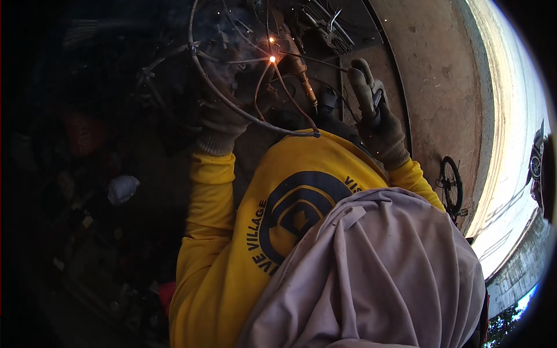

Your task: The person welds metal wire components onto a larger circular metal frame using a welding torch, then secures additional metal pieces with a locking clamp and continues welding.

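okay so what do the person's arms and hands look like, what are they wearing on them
Both arms are in bright yellow long sleeves of a shirt that bears a dark blue round emblem and lettering. The left hand wears a thick knitted work glove, grey-brown and grimy, with a paler ribbed cuff over the sleeve end. The right hand wears a matching glove with a ribbed cuff. No bare parts show.

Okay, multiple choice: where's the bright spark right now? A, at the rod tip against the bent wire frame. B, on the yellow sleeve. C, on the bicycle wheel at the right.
A: the spark glows where the rod from the gloved right hand meets the wire frame, which the gloved left hand steadies.
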Demonstrator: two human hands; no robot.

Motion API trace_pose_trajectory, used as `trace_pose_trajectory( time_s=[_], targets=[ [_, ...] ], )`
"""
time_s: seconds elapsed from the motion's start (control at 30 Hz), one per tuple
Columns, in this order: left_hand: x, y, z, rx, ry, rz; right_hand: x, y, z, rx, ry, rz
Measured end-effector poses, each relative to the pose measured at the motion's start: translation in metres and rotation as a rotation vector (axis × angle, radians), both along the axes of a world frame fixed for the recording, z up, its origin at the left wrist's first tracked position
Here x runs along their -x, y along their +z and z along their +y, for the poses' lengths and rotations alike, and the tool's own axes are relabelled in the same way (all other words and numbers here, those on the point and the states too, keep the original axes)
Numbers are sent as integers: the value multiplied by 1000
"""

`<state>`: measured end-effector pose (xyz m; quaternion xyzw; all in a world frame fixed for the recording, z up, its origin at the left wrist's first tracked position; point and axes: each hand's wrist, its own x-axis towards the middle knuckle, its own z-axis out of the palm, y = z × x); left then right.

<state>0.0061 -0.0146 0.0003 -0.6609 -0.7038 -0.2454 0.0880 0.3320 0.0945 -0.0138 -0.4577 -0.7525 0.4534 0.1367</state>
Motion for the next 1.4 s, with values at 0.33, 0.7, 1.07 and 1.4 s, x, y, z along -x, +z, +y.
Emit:
trace_pose_trajectory(
  time_s=[0.33, 0.7, 1.07, 1.4],
  targets=[
    [-2, -2, 1, 3, -48, -124, -1, 2, -5, 105, 34, -97],
    [-2, -3, -1, -5, -62, -157, 2, 6, -2, 165, 42, -101],
    [11, -39, -20, -71, -30, 208, 0, -5, -4, 105, 62, -41],
    [36, -98, -40, -364, -107, 593, 3, -6, -5, 125, 30, 4]
  ],
)
